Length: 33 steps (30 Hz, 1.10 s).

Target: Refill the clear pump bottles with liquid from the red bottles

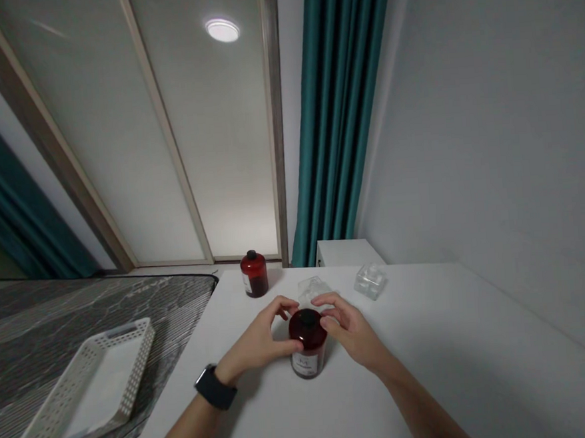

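A dark red glass bottle [308, 331] with a black cap and a white label stands upright on the white table [422, 357]. My left hand [260, 334], wearing a black watch, is closed around its left side, thumb against the front and fingers bent behind. From the right, my right hand [353, 328] curves about the bottle's shoulder, its thumb touching the glass and index finger reaching past the far side. Just beyond the hands lies a clear, glassy or plastic piece [313, 287], partly hidden by the fingers and bottle.
A second red bottle [254, 275] with a black cap stands at the table's far left. Farther right sits a clear block-shaped object [370, 280]. A white perforated basket [144, 349] is at the left above a grey patterned carpet [177, 294]. A wall borders the right side.
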### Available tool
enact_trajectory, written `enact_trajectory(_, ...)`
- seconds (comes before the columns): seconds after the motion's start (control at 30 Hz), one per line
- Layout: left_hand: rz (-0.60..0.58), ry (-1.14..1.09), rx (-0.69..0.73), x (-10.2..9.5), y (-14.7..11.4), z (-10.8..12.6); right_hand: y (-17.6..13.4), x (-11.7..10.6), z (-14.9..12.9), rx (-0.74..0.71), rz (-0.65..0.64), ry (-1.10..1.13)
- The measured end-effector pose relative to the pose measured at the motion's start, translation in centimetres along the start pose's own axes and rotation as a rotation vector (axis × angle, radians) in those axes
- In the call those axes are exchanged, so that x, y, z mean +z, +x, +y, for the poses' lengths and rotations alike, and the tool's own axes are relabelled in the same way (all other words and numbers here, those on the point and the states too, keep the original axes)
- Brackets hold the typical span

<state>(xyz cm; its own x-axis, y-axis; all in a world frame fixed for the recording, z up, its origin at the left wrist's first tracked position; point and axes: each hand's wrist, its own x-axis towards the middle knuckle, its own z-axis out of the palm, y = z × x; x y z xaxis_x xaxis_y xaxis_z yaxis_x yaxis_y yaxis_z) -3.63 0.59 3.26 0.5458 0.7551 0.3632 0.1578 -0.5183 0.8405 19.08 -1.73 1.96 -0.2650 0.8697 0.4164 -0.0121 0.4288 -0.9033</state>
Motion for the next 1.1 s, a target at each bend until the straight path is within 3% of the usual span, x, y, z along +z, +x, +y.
enact_trajectory(0.17, -0.045, -0.076, -0.042, 1.0, 0.1, -0.4, 0.0, 0.7, -0.6, -0.12, 0.053, -0.175)
enact_trajectory(0.47, -0.027, -0.084, -0.069, 1.7, 0.1, 0.4, 0.0, 1.0, -1.3, -0.011, -0.041, -0.206)
enact_trajectory(1.1, -0.063, -0.038, -0.118, 2.0, -0.2, 1.5, -0.5, 1.8, -0.6, -0.02, 0.03, -0.214)
